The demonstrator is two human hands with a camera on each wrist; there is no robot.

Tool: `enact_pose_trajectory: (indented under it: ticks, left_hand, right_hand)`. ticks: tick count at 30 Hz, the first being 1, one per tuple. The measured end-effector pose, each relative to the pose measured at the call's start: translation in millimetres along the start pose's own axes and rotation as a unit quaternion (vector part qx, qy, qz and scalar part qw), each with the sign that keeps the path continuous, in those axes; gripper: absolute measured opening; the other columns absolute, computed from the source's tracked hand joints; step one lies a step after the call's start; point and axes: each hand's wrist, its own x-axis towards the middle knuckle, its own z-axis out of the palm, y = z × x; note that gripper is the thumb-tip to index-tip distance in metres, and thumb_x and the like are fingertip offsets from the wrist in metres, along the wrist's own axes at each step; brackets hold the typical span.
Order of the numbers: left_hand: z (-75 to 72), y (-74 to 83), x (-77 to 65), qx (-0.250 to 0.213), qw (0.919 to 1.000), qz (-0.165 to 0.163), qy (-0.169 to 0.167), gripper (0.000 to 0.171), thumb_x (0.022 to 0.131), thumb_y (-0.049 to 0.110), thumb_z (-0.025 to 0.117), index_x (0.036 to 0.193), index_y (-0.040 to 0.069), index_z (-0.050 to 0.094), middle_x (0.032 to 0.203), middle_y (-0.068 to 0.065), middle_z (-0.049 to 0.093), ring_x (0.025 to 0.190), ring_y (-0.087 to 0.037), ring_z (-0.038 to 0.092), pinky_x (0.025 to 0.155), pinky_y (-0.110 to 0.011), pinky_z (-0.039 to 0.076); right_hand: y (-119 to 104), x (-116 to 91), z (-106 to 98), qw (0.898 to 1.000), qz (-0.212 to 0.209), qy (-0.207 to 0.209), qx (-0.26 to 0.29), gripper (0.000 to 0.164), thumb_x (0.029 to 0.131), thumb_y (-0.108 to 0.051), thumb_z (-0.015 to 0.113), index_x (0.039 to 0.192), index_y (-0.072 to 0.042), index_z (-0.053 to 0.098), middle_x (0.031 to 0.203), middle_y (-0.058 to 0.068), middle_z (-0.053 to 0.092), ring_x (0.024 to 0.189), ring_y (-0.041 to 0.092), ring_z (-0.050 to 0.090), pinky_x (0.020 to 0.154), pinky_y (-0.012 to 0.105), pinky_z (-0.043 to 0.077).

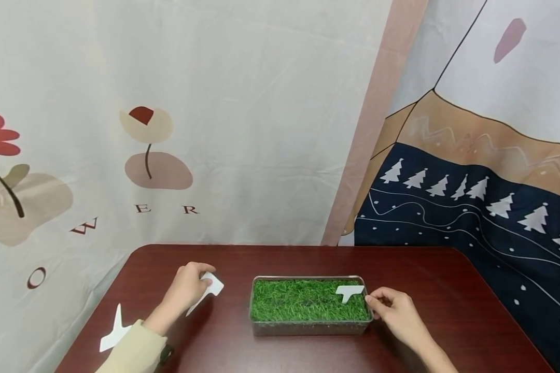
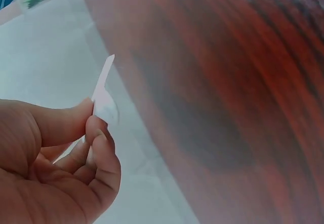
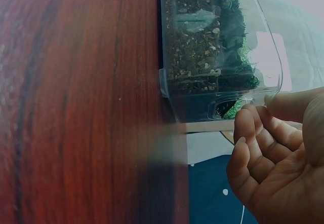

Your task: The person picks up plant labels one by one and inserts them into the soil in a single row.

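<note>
My left hand pinches a white T-shaped plant label between thumb and fingers, above the table to the left of the planter. In the left wrist view the same label shows nearly edge-on. A clear plastic planter box full of short green grass stands in the middle of the table. Its right end is held at the rim by the thumb and fingertips of my right hand. Another white plant label stands in the grass near that end. Soil shows through the wall in the right wrist view.
A third white plant label lies on the left part of the dark red wooden table, beside my left sleeve. Behind the table hangs a printed cloth with flowers and letters, and a navy part with white trees at right.
</note>
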Motion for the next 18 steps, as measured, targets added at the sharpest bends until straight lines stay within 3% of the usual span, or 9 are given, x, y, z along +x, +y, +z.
enact_pose_trajectory:
  ticks: [6, 11, 18]
  left_hand:
    - [-12.6, 17.4, -7.4, -0.024, 0.9988, -0.001, 0.042, 0.013, 0.09, -0.004, 0.071, 0.102, -0.002, 0.075, 0.079, -0.005, 0.07, 0.068, -0.019, 0.058, 0.064, -0.034, 0.047]
    - [-18.1, 29.4, -12.2, -0.045, 0.996, -0.001, 0.077, 0.012, 0.091, -0.001, 0.071, 0.101, -0.001, 0.077, 0.077, -0.004, 0.071, 0.061, -0.015, 0.053, 0.059, -0.029, 0.043]
    - [-18.4, 42.5, -18.8, -0.066, 0.9901, 0.012, 0.123, 0.012, 0.091, 0.0, 0.072, 0.1, 0.0, 0.08, 0.078, -0.005, 0.075, 0.064, -0.015, 0.059, 0.057, -0.025, 0.044]
  right_hand:
    - [-1, 1, 0, 1.0, 0.011, 0.0, 0.003, 0.012, 0.097, -0.011, 0.074, 0.086, -0.009, 0.072, 0.067, 0.001, 0.064, 0.063, 0.016, 0.062, 0.059, 0.027, 0.049]
    - [-1, 0, 0, 1.0, 0.021, -0.005, 0.013, 0.011, 0.098, -0.013, 0.074, 0.088, -0.007, 0.072, 0.069, 0.002, 0.064, 0.064, 0.017, 0.063, 0.059, 0.028, 0.051]
    - [-1, 0, 0, 1.0, 0.024, -0.004, 0.017, 0.011, 0.097, -0.012, 0.074, 0.088, -0.006, 0.072, 0.069, 0.003, 0.065, 0.064, 0.017, 0.064, 0.059, 0.029, 0.053]
